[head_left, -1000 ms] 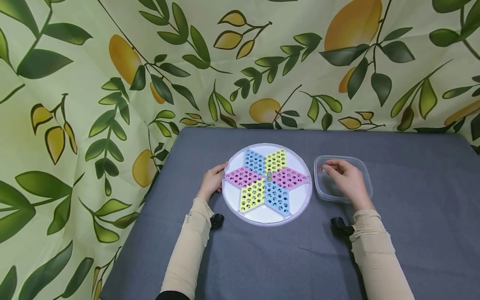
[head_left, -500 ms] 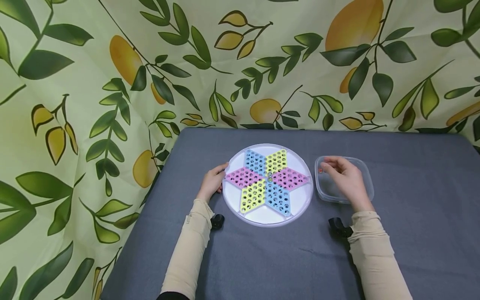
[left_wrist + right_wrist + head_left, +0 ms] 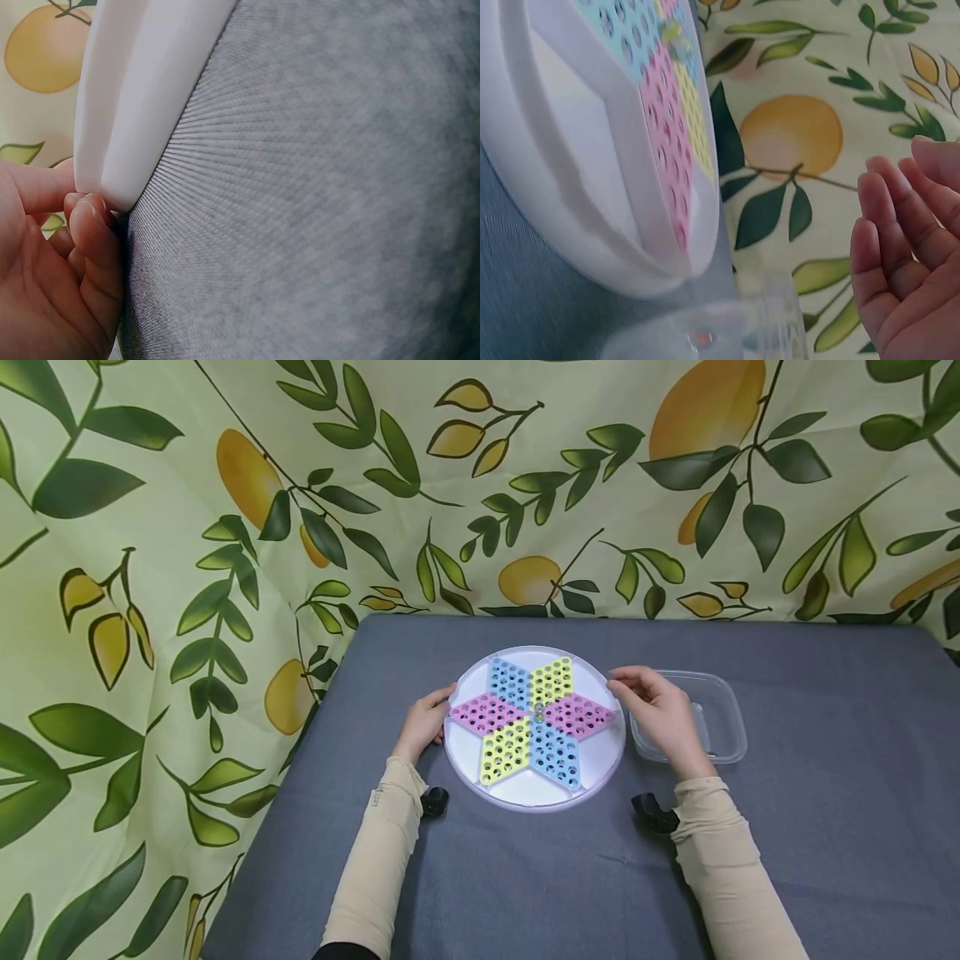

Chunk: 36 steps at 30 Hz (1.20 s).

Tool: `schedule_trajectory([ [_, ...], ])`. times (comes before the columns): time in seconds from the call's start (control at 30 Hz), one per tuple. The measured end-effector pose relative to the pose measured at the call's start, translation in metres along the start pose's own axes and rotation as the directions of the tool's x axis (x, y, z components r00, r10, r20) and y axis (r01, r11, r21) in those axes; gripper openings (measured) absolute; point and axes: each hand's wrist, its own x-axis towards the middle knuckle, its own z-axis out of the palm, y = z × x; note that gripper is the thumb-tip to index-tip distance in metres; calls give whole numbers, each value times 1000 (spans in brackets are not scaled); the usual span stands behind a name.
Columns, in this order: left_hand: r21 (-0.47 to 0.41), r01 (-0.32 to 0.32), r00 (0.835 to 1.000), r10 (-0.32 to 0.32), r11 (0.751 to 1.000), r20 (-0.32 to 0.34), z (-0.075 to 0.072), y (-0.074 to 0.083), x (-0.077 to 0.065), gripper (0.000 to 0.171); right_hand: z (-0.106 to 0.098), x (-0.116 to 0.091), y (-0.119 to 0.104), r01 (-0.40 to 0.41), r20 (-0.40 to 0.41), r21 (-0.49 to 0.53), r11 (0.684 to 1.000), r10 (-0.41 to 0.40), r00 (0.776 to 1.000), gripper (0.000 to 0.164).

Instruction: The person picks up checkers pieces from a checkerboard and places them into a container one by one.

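A round white Chinese checkers board [image 3: 600, 765] with a pink, blue and yellow star lies on the table. Clear marbles [image 3: 538, 714] sit in holes at its centre. My left hand [image 3: 422, 725] holds the board's left edge; in the left wrist view its fingertips are at the white rim [image 3: 154, 97]. Thumb and fingers bent close together, my right hand [image 3: 663, 718] hovers between the board's right edge and a clear plastic container [image 3: 723, 685]. I cannot tell whether its fingertips hold a marble. The right wrist view shows a small red marble [image 3: 701, 339] through the container wall.
A grey cloth [image 3: 540, 885] covers the table. Behind it and to the left hangs a curtain [image 3: 225, 710] printed with leaves and fruit. The container stands just right of the board.
My right hand has moved left from over the container to the board's right rim, uncovering much of the container. My left hand and the board have stayed in place.
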Motion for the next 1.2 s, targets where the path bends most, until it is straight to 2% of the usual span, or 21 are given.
schedule_trajectory([
  [0.03,-2,0,1000,0,1000,-1,0,0,0,39,1,-2,-11,-3,19,5,1000,2,1000,40],
  [0.1,-4,0,1000,0,1000,-2,0,0,1,39,5,-3,-17,12,37,-2,1000,-12,999,37],
  [0.2,-5,1,1000,-1,1000,-2,0,0,1,39,12,-7,-31,13,75,-66,998,-8,997,38],
  [0.43,-13,-3,1000,3,1000,0,2,-2,2,38,30,-4,-33,4,155,-73,997,8,988,31],
  [0.73,-17,-7,1000,7,1000,-6,3,-3,2,38,52,-6,-30,-4,265,-40,999,15,964,29],
  [1.03,-14,-4,1000,3,1000,-6,0,-2,2,38,70,-6,-25,-46,292,-12,999,48,955,28],
  [1.2,-10,-5,1000,5,1000,-5,-1,-2,0,39,78,-7,-25,-31,301,-4,999,31,953,28],
])
